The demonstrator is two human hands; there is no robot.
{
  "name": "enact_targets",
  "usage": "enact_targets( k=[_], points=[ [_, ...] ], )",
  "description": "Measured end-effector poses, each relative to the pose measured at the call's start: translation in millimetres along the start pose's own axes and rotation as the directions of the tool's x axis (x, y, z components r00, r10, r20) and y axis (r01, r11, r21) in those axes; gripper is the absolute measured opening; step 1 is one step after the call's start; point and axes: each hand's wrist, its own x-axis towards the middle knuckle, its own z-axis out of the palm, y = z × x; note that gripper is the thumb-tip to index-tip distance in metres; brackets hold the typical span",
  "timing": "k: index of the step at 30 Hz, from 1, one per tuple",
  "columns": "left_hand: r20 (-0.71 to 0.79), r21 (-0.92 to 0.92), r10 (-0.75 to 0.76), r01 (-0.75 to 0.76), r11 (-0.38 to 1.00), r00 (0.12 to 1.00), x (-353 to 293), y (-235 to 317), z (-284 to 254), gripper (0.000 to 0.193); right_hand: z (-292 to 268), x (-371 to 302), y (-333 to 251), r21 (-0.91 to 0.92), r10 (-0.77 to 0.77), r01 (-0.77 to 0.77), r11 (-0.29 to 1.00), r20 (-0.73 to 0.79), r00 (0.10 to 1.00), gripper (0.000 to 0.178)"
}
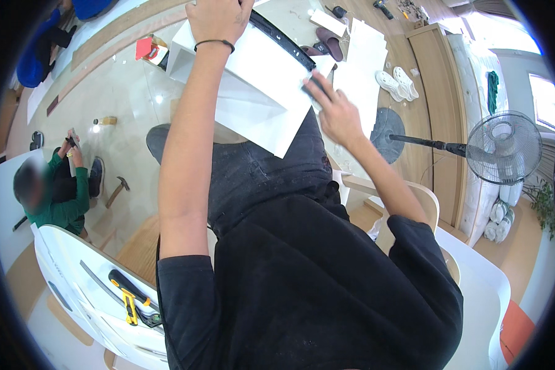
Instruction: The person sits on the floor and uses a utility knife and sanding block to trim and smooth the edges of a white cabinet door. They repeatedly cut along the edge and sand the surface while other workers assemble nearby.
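Glossy pale floor (pixel 129 92) below, pedestal fan (pixel 502 147) at right. Left hand (pixel 219 18) clamped over far end of white panel (pixel 259 80) resting on lap; right hand (pixel 333 108), fingers spread, pressing near black drawer slide (pixel 283 40). Best kept flat, rail aligned to edge, panel steadied against knee.

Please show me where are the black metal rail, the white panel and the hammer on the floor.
black metal rail (pixel 283 40), head view, on the middle of the bar.
white panel (pixel 259 92), head view, on its bare flat face.
hammer (pixel 117 190), head view, on its wooden handle.
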Motion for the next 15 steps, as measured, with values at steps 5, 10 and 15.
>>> enact_targets(
  k=[5,10,15],
  points=[
    [0.113,0.009,-0.058,0.058,0.998,0.992,1.1,1.4,-0.5,0.032,-1.8,6.9,15.4,-0.051,-0.165,0.173,0.984,0.134,0.977,0.081],
    [0.04,0.007,-0.018,0.018,1.0,0.999,0.5,1.7,-3.2,0.032,3.0,12.2,33.6,0.047,-0.141,0.135,0.99,0.172,0.975,0.078],
    [0.131,0.015,-0.042,0.04,0.999,0.99,-0.6,2.8,-1.4,0.033,6.4,20.9,44.9,-0.007,-0.064,0.064,0.998,-0.043,0.997,0.079]
  ],
)
